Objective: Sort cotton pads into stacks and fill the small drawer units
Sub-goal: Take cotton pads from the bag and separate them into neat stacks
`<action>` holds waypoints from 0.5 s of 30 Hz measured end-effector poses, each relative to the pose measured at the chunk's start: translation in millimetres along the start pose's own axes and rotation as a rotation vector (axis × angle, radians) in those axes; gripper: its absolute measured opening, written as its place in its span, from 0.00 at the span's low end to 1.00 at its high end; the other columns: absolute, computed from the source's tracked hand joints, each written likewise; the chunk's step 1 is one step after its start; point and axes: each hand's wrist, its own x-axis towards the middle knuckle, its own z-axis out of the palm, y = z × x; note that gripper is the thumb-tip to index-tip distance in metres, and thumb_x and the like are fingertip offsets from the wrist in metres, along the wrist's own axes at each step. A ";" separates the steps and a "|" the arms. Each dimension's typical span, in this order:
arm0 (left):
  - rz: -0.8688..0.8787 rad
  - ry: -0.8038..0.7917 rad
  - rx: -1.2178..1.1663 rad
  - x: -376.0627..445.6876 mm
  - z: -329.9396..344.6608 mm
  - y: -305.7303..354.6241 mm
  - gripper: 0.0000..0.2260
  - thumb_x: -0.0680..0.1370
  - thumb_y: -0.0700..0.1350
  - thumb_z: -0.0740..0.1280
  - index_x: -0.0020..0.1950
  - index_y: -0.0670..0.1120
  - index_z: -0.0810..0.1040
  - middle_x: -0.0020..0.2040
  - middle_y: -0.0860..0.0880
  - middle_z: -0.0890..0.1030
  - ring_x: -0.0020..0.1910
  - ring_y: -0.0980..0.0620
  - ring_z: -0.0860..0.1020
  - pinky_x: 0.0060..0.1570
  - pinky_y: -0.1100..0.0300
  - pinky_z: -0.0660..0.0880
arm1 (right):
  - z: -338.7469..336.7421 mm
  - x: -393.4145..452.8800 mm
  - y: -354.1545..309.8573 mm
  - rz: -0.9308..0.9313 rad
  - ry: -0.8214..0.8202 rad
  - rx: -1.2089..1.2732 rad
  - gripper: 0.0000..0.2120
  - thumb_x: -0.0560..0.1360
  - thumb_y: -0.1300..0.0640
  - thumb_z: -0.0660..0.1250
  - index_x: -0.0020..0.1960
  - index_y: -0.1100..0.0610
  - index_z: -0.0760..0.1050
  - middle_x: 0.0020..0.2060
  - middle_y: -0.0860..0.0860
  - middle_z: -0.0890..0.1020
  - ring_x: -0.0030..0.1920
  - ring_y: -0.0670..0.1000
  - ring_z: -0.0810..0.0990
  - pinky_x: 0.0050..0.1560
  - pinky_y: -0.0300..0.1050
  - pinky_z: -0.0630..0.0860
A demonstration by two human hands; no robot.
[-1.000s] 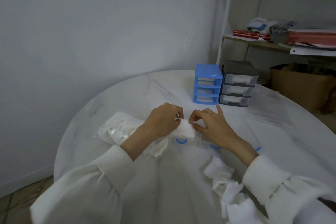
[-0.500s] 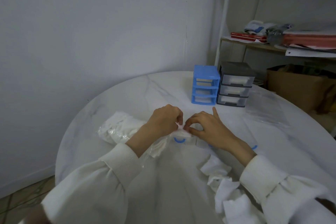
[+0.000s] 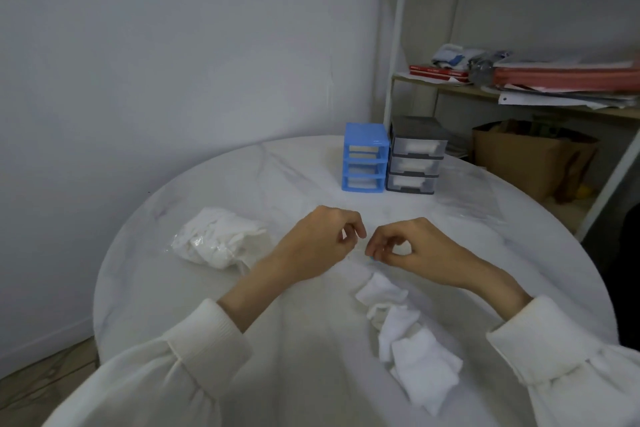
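My left hand (image 3: pixel 322 239) and my right hand (image 3: pixel 415 248) hover close together over the middle of the round white table (image 3: pixel 277 177), fingers curled toward each other. A faint clear drawer (image 3: pixel 360 251) lies between them, and a bit of its blue handle shows at my right fingertips, which pinch that end. Whether my left fingers hold anything is unclear. A clear bag of cotton pads (image 3: pixel 218 241) lies left of my left hand. Loose white pads (image 3: pixel 412 340) trail toward the near right. A blue drawer unit (image 3: pixel 365 158) and a grey drawer unit (image 3: pixel 415 156) stand side by side at the back.
An empty clear plastic bag (image 3: pixel 467 194) lies flat to the right of the grey unit. Past the table's right edge stand a metal shelf with red books and papers (image 3: pixel 561 76) and a brown cardboard box (image 3: pixel 530 159). A bare wall runs behind and left.
The white pad stack that both hands pressed between them no longer shows. The hands have drawn slightly apart. The camera has tilted, so the loose pads lie more in view.
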 end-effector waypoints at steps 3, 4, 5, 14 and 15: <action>-0.026 -0.080 -0.032 -7.8 14.8 5.9 0.06 0.77 0.42 0.65 0.51 0.45 0.81 0.40 0.52 0.78 0.35 0.57 0.73 0.40 0.65 0.71 | -1.4 -20.6 -1.9 0.031 -0.080 0.024 0.07 0.73 0.60 0.68 0.47 0.49 0.81 0.42 0.44 0.83 0.44 0.42 0.79 0.52 0.37 0.75; -0.050 -0.102 -0.037 -10.0 20.7 6.9 0.07 0.77 0.44 0.65 0.51 0.44 0.81 0.42 0.51 0.79 0.36 0.56 0.73 0.40 0.65 0.71 | -1.4 -26.6 -2.5 0.035 -0.112 0.028 0.06 0.72 0.57 0.70 0.48 0.49 0.81 0.42 0.43 0.82 0.45 0.42 0.79 0.52 0.37 0.74; -0.080 -0.119 -0.045 -12.3 27.2 9.1 0.08 0.77 0.46 0.65 0.51 0.44 0.80 0.44 0.49 0.80 0.37 0.55 0.74 0.41 0.64 0.71 | -1.4 -33.5 -3.3 0.038 -0.141 0.031 0.06 0.72 0.54 0.71 0.48 0.49 0.81 0.43 0.42 0.82 0.45 0.42 0.79 0.53 0.36 0.73; -0.139 -0.166 0.031 -20.0 44.8 19.8 0.15 0.72 0.53 0.71 0.53 0.46 0.78 0.48 0.50 0.79 0.47 0.52 0.76 0.46 0.61 0.72 | 0.5 -60.5 -2.7 0.108 -0.187 0.086 0.20 0.63 0.37 0.73 0.51 0.46 0.79 0.48 0.38 0.80 0.52 0.40 0.77 0.59 0.38 0.70; -0.148 -0.162 0.014 -19.9 45.3 19.5 0.14 0.72 0.52 0.72 0.53 0.46 0.78 0.46 0.50 0.79 0.46 0.52 0.77 0.44 0.62 0.72 | 0.0 -61.1 -2.7 0.112 -0.180 0.101 0.21 0.63 0.37 0.72 0.51 0.46 0.79 0.48 0.38 0.81 0.52 0.40 0.77 0.59 0.38 0.70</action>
